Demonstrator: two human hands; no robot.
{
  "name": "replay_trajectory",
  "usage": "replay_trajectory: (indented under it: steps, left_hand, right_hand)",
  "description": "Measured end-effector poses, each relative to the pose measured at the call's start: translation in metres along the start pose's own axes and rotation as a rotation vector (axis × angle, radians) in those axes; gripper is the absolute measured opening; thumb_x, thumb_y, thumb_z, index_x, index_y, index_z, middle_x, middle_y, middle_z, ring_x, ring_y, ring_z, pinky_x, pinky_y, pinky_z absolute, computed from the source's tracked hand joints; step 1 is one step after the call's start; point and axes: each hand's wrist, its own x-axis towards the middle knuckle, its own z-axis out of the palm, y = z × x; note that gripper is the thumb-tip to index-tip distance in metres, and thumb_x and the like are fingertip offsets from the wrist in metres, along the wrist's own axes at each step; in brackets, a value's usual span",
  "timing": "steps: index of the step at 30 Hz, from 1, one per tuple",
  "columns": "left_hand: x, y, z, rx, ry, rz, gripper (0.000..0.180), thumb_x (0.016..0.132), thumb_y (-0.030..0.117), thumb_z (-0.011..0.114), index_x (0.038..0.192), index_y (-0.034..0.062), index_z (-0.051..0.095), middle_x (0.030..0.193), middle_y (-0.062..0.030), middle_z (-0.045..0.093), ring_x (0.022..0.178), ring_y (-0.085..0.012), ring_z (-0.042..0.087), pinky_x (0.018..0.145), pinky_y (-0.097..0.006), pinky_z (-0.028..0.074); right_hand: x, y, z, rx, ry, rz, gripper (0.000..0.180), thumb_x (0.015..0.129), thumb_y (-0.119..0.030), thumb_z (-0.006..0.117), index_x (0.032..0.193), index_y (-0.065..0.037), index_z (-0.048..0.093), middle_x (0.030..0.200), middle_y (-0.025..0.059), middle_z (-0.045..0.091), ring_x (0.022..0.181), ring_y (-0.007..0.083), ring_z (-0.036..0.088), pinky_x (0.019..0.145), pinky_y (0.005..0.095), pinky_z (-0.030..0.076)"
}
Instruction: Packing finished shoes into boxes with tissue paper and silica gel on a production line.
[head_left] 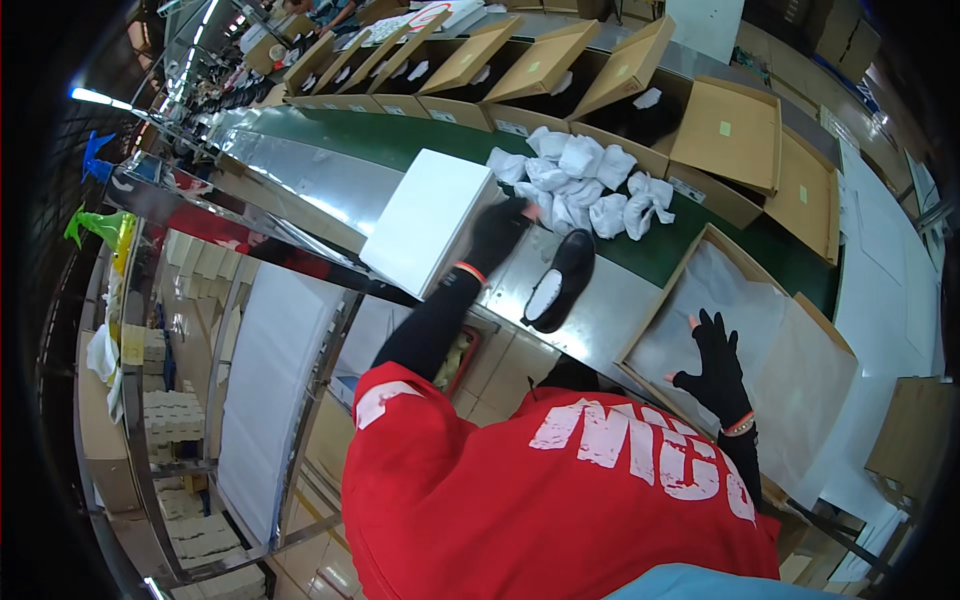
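Observation:
My left hand [499, 235], in a black glove with bare fingertips, is beside the right edge of a white stack of sheets [428, 215]. Its fingers point toward a heap of crumpled white paper wads [575, 175], but they are too indistinct to show whether they grip anything. Just right of that hand, a black shoe [570, 275] with white paper in its opening lies on the metal table. Over an open cardboard box [640, 345] lined with thin tissue paper [780, 370], my gloved right hand [718, 370] spreads its fingers and holds nothing.
Several open cardboard shoe boxes [455, 108] stand in a row on the green belt [385, 135] at the back, with dark shoes and white paper inside. More open lids [725, 130] lean at the right. A rack [275, 400] with white sheets stands at the left.

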Motion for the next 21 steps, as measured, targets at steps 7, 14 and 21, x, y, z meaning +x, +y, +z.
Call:
replay_trajectory:
  steps: [7,14,21]
  left_hand:
    - [0.034,-0.189,-0.125,0.496,0.069,-0.709,0.094,0.063,0.067,0.074,0.123,-0.0021,0.050,0.121,-0.0250,0.055,0.113,-0.0417,0.054,0.094,-0.047,0.045]
    - [0.031,-0.192,-0.141,0.779,0.024,-0.722,0.074,0.061,0.064,0.074,0.106,0.0068,0.059,0.107,-0.0147,0.063,0.103,-0.0350,0.060,0.088,-0.052,0.043]
    - [0.069,-0.139,-0.190,-0.059,0.210,-0.433,0.048,0.089,0.031,0.063,0.118,-0.0057,0.052,0.102,-0.0156,0.062,0.087,-0.0229,0.060,0.078,-0.035,0.050]
  right_hand:
    - [0.017,-0.048,-0.019,0.133,0.062,-0.036,0.086,0.072,-0.034,0.079,0.143,-0.013,0.037,0.146,0.0156,0.039,0.141,0.0348,0.026,0.113,0.0533,0.015]
    - [0.049,-0.097,-0.018,0.171,0.057,-0.028,0.074,0.074,-0.027,0.078,0.138,-0.014,0.044,0.140,0.0134,0.047,0.136,0.0331,0.036,0.113,0.0527,0.018]
    - [0.078,-0.119,-0.001,0.262,0.134,-0.100,0.068,0.081,-0.037,0.071,0.138,-0.010,0.045,0.137,0.0144,0.049,0.134,0.0343,0.037,0.113,0.0518,0.020]
